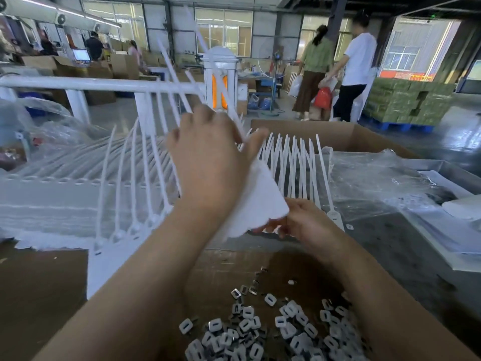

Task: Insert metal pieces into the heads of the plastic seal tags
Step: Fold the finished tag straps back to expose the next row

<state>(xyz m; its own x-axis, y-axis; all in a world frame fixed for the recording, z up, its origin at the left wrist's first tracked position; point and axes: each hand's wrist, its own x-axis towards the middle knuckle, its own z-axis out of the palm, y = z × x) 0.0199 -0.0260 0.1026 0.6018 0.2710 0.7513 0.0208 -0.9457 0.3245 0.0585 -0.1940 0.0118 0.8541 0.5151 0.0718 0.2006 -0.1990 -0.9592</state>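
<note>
Both forearms bare, apparently no sleeves visible.

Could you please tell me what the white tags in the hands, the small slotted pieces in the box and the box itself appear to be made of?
Seal tags: white plastic by the look, matte, with thin tails that bend.
Slotted pieces: apparently metal; bare edges glint silvery, though many faces look white.
Box: brown corrugated cardboard, dull and unprinted.

No readable text anywhere; red banner at far right carried marks too blurred to read; screen at far left was illegible too; tags and metal pieces showed no print.
</note>
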